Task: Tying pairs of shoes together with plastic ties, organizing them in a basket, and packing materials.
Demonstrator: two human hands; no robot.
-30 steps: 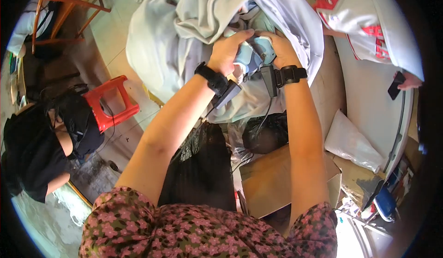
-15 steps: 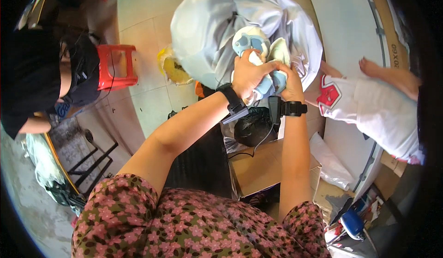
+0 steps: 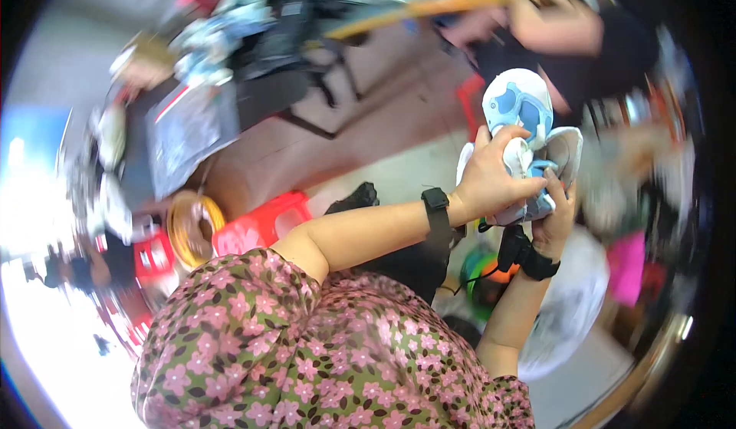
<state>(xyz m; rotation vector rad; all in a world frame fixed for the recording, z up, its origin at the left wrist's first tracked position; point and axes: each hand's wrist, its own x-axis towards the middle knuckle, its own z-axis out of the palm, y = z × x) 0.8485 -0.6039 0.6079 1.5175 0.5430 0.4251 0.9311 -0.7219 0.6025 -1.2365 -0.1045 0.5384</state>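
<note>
Gripping a white and blue shoe (image 3: 529, 122) from the near side, the left hand (image 3: 491, 180) closes its fingers over the shoe's middle. The right hand (image 3: 556, 218) clamps the shoe from below, thumb up its side. The shoe is held in the air above the floor (image 3: 368, 134), a red stool (image 3: 261, 226) lower left.

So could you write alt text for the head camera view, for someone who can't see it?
Seen from above, a person's two hands, left hand and right hand, hold a small blue and white shoe in front of them. Both wrists wear black bands, and a floral sleeve fills the lower picture. A red plastic stool stands on the floor; the background is blurred.
</note>
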